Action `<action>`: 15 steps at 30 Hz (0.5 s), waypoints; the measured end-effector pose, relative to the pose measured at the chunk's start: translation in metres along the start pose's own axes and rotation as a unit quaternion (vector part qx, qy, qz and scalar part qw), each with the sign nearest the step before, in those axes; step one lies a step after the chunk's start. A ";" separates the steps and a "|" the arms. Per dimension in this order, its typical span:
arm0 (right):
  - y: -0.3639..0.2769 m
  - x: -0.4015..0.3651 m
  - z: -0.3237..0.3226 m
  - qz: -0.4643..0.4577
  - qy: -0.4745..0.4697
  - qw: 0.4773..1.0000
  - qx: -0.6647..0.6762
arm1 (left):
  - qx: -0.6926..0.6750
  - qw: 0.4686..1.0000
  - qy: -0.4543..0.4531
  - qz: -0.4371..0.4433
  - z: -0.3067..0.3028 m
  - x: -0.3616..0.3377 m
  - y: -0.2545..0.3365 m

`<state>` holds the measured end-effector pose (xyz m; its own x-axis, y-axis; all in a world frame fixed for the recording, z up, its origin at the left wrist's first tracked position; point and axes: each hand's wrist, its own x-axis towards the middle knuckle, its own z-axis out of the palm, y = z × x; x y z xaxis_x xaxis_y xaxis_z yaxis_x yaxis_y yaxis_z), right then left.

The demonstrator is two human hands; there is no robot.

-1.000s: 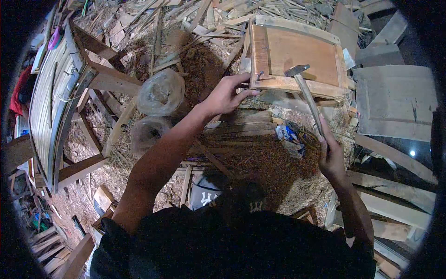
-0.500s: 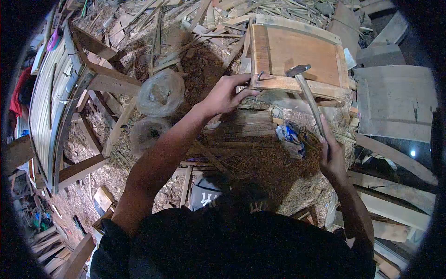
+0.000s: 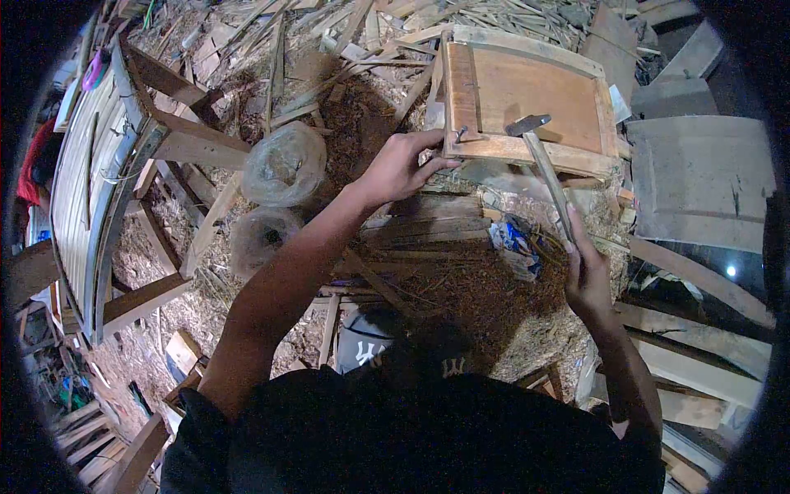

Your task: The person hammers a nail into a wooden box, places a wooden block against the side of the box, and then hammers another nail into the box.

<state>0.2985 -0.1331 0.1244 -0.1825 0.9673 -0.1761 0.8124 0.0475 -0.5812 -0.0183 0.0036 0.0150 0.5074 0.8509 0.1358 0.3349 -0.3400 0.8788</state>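
Note:
My right hand is wrapped around the lower handle of a hammer. Its metal head is over the near rail of a wooden frame with a flat brown panel set inside. At the frame's near left corner, my left hand grips the edge, thumb below and fingers at the side. Close to those fingers, a nail sticks up from the corner. The hammer head is to the right of the nail, apart from it.
Two rolls of clear plastic wrap lie left of my left arm. Further left stands a large slatted wooden piece on legs, with a person in red behind it. Boards lie at right. Wood scraps and shavings cover the ground.

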 end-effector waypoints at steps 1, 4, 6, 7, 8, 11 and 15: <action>-0.002 0.000 0.000 0.014 -0.005 1.000 0.012 | 0.001 1.000 -0.003 -0.007 0.000 0.000 0.001; -0.001 0.000 0.003 0.012 -0.004 1.000 0.026 | -0.012 1.000 -0.002 -0.022 -0.001 0.000 0.004; -0.001 0.000 0.003 -0.004 0.004 1.000 0.028 | -0.026 0.999 0.002 -0.029 -0.002 -0.003 0.009; -0.003 0.000 0.002 0.000 0.000 1.000 0.024 | -0.048 0.998 0.030 -0.021 -0.002 -0.006 0.014; -0.004 0.000 0.002 0.003 -0.003 1.000 0.021 | -0.070 0.996 0.057 -0.015 -0.002 -0.008 0.017; 0.002 0.000 0.005 -0.026 0.009 0.999 0.021 | -0.103 0.988 0.112 0.007 0.003 -0.010 0.013; 0.001 0.000 0.004 -0.010 -0.006 0.999 0.030 | -0.132 0.982 0.124 0.047 0.001 -0.006 0.006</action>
<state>0.2975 -0.1342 0.1206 -0.2059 0.9632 -0.1727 0.7740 0.0523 -0.6311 -0.0188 -0.0036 0.0191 0.3065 0.9032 0.3006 0.0610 -0.3337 0.9407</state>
